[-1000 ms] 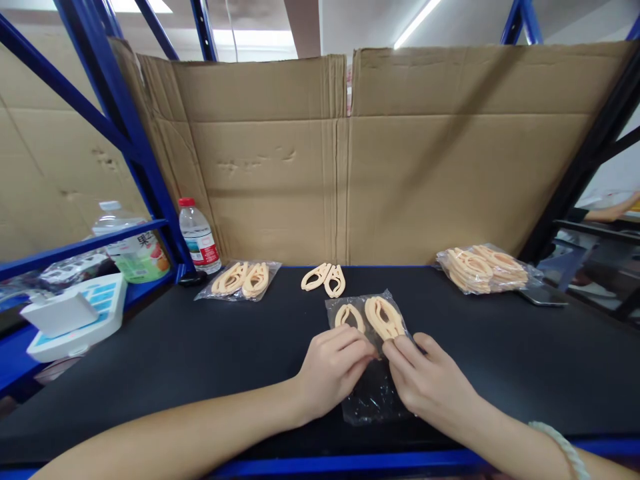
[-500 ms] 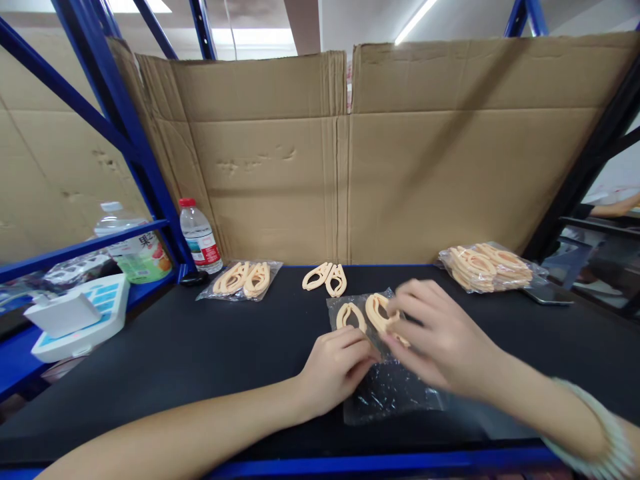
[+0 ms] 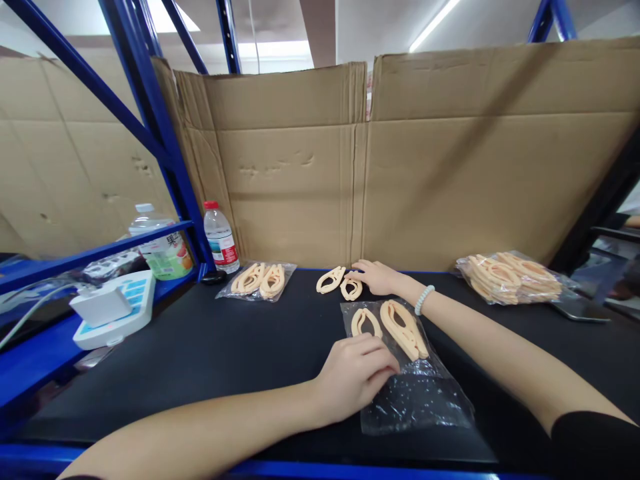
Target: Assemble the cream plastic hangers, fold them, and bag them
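Observation:
A clear plastic bag (image 3: 417,407) lies flat at the middle of the table, with beige folding hangers (image 3: 404,330) in its upper part. My left hand (image 3: 356,373) rests on its left side, fingers closed on the bag and covering the lower end of one hanger. Farther back, my right hand (image 3: 376,276) has its fingers closed over the right side of a loose folding hanger (image 3: 351,289), which is partly hidden. Just left of it lies another loose folding hanger (image 3: 330,280).
A bagged set of hangers (image 3: 259,280) lies at the back left, near a water bottle (image 3: 221,239). At the back right sits a stack of bagged hangers (image 3: 510,277), beside a phone-like flat object (image 3: 583,309). Cardboard (image 3: 295,167) walls the rear; a white device (image 3: 120,313) stands left.
My right hand has left the bagged hanger and reached back to the loose hanger. My left hand stays on the bag. The view has shifted slightly left.

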A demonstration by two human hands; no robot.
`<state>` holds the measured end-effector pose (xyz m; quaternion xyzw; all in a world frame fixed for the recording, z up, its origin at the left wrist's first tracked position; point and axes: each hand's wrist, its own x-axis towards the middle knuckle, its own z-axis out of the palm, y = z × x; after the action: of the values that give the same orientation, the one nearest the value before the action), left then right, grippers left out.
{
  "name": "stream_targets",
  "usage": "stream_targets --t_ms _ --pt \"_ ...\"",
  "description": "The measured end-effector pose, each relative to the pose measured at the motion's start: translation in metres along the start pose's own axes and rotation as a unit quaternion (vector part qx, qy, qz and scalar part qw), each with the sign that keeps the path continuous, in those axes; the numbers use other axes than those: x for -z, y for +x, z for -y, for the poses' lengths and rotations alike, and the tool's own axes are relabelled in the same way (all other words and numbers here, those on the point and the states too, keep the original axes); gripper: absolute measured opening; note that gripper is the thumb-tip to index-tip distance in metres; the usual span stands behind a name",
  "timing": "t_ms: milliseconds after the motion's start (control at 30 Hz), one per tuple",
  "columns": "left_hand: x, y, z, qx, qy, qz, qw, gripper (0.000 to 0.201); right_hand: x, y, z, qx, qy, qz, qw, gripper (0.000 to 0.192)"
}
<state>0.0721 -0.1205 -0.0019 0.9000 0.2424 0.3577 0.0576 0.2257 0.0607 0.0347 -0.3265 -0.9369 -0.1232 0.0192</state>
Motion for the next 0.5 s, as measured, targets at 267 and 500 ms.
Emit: stream_targets --t_ms 267,500 --pt "0.0 0.001 0.001 0.002 -0.013 -0.019 1.0 0.014 -0.003 -0.043 -0.025 -0.032 0.058 0.015 0.998 0.027" --pt "0.001 0.003 -0.001 0.006 -0.028 -0.034 0.999 0.013 0.011 -0.092 -0.023 -0.071 0.083 -0.072 0.991 0.03"
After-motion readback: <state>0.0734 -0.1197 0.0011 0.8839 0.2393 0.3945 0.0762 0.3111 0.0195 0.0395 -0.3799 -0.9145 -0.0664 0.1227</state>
